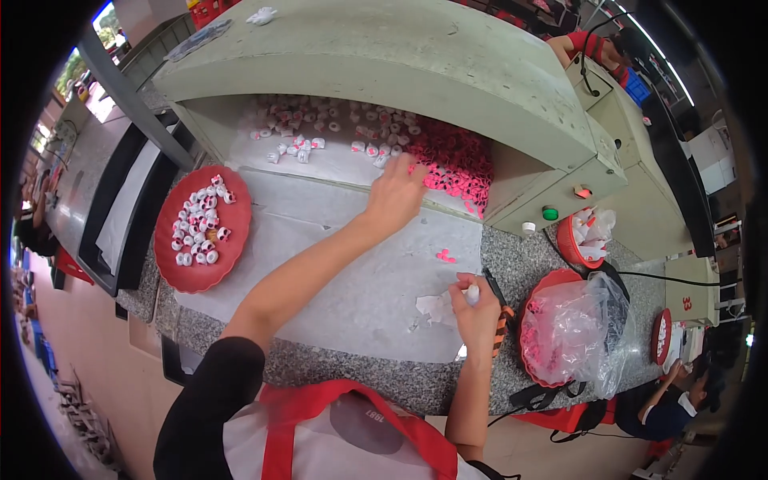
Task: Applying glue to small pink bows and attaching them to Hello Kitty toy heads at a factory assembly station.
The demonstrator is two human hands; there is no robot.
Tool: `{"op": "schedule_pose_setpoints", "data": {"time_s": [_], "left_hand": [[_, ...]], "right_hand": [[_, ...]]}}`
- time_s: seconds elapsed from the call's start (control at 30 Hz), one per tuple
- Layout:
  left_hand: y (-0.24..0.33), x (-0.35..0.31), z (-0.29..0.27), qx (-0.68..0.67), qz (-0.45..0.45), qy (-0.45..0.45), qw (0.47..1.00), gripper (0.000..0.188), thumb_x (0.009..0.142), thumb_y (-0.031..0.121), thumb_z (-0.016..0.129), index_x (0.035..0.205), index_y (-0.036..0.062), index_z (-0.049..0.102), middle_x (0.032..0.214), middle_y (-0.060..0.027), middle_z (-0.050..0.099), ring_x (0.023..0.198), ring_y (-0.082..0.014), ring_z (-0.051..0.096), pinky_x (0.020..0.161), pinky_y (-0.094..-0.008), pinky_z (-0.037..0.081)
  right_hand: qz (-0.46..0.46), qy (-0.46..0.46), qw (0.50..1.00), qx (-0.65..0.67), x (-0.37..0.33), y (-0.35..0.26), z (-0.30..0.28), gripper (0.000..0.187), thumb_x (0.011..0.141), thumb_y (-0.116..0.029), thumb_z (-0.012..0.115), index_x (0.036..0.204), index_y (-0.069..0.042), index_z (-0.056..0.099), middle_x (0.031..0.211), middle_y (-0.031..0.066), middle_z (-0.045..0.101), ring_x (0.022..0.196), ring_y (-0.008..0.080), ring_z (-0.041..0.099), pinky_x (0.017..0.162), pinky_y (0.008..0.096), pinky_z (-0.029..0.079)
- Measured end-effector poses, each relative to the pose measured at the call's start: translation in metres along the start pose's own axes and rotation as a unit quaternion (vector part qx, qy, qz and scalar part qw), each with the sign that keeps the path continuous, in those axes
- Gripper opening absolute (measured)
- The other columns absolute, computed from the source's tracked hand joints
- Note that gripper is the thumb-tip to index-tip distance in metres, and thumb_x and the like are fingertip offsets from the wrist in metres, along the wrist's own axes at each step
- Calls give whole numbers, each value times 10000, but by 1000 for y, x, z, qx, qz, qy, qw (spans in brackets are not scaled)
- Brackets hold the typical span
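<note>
Two hands work over the speckled surface (512,264): nearest, the right hand (474,314) pinches a small white piece (472,294), while farther off the left hand (396,194) reaches, fingers curled, onto the pink rings (456,160) under the machine's hood (384,64), a red tray (232,240) at left.

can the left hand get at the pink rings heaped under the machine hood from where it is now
Probably yes: the left hand already lies stretched out at the edge of the pink rings, and nothing stands between them. The hood overhangs the heap but leaves the front open.
</note>
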State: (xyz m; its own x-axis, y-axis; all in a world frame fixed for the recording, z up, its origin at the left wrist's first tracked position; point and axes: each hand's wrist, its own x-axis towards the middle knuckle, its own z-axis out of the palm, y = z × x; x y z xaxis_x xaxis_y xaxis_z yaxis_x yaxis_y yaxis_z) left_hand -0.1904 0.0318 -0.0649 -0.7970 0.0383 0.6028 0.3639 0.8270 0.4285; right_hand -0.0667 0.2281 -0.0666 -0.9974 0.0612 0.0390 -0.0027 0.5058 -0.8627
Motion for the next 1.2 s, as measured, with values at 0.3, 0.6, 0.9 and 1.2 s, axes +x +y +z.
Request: {"op": "schedule_pose_setpoints", "data": {"time_s": [0.3,0.6,0.9,1.2], "left_hand": [[-59,102,146,141,22,-91,986,372,776,245,473,1078,34,523,1118,-187,498,1032,-357,459,867,-457,388],[-22,117,82,22,102,71,992,273,774,271,496,869,35,596,871,-175,591,779,-337,574,715,-450,447],[29,-45,18,-70,96,-152,981,184,769,251,557,778,81,625,707,-138,531,708,-302,578,537,-432,481],[-172,109,9,-269,-97,9,958,326,798,282,485,1018,54,563,1050,-122,574,967,-244,538,806,-413,417]], "right_hand": [[21,110,983,-142,-19,21,1,223,711,-128,630,890,0,593,810,136,617,757,231,597,690,301,446],[-17,86,992,-95,5,-12,16,206,718,-138,629,861,7,599,752,134,615,703,232,599,657,308,448],[20,63,990,-121,17,11,33,211,700,-159,638,866,-31,607,803,136,611,764,296,588,705,353,445],[80,63,994,-45,10,17,38,224,713,-172,631,860,-6,601,754,133,626,701,229,606,664,327,459]]}}
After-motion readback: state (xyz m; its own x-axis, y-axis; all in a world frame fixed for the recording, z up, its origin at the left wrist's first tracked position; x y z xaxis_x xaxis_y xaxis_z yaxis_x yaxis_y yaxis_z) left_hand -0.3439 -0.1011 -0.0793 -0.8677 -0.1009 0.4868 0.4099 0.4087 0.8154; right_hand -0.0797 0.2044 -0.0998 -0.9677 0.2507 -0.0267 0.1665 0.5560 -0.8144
